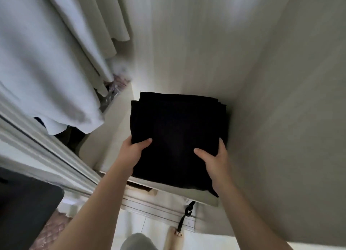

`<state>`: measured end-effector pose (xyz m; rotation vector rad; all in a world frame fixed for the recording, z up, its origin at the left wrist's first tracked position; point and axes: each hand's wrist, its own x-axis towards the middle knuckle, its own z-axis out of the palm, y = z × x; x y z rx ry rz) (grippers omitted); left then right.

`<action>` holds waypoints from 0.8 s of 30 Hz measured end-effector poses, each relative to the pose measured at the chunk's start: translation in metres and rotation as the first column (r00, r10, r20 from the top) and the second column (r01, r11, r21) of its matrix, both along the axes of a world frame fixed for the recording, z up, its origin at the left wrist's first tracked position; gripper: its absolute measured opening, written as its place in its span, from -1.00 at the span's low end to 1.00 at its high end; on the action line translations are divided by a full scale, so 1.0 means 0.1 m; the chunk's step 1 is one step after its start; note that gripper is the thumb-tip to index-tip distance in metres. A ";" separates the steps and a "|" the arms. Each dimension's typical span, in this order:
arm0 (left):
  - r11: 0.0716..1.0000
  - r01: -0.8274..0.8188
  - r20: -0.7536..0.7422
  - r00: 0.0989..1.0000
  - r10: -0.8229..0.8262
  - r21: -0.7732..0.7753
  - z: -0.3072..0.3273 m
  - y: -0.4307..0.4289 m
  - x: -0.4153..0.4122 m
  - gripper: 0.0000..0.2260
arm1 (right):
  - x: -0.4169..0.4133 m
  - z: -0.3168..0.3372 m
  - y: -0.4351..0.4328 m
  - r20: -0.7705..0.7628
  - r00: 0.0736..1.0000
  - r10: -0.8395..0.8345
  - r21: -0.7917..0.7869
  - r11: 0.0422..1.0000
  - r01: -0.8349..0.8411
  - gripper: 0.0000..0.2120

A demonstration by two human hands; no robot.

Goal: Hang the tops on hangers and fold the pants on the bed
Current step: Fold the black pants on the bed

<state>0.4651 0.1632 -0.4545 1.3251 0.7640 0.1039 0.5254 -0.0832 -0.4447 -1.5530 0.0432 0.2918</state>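
- Pale wardrobe shelf [114, 129] carries the folded black pants [176, 126], which lie at its right edge beside the side wall and reach the front edge.
- Left hand [133, 150] and right hand [215, 161] each grip the pants' near corners, thumbs on top.
- Pale tops [46, 62] hang at left.

Dim, soft light; a pale glow sits on the cream panelled wall [144, 77] above the folded black cloth [176, 133], whose detail is lost. Hanging white garments [37, 53] smear; edges bend.
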 end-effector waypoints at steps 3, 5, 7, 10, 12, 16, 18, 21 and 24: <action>0.998 0.066 -0.047 0.997 -0.066 0.003 -0.06 0.02 0.32 -0.62 | 0.11 -0.13 0.08 -0.022 0.991 -0.129 -0.014 0.992 0.129 -0.33; 0.994 0.113 -0.054 0.992 -0.113 0.010 -0.09 0.03 0.57 -0.60 | 0.24 -0.20 0.14 -0.031 0.980 -0.194 -0.030 0.981 0.193 -0.32; 0.986 0.167 -0.054 0.985 -0.166 0.025 -0.13 0.03 0.84 -0.60 | 0.38 -0.27 0.16 -0.027 0.965 -0.262 -0.059 0.964 0.260 -0.32; 0.971 0.240 -0.044 0.970 -0.239 0.010 -0.23 0.01 1.24 -0.62 | 0.65 -0.37 0.18 -0.010 0.937 -0.348 -0.131 0.930 0.344 -0.36; 0.965 0.260 -0.034 0.965 -0.260 -0.021 -0.31 -0.01 1.52 -0.63 | 0.87 -0.44 0.17 0.010 0.922 -0.387 -0.157 0.910 0.384 -0.38; 0.962 0.272 -0.032 0.961 -0.273 -0.030 -0.51 -0.04 2.09 -0.65 | 1.46 -0.59 0.14 0.031 0.914 -0.404 -0.268 0.878 0.396 -0.34; 0.956 0.292 -0.039 0.955 -0.293 -0.024 -0.61 -0.02 2.35 -0.66 | 1.77 -0.68 0.12 0.035 0.920 -0.390 -0.317 0.869 0.380 -0.34; 0.939 0.343 -0.044 0.939 -0.342 0.018 -0.82 0.03 2.75 -0.69 | 2.24 -0.84 0.10 0.035 0.931 -0.364 -0.401 0.848 0.346 -0.35; 0.891 0.436 -0.084 0.900 -0.428 0.124 -1.05 0.05 3.03 -0.71 | 2.50 -1.02 0.08 -0.001 0.949 -0.315 -0.571 0.779 0.258 -0.29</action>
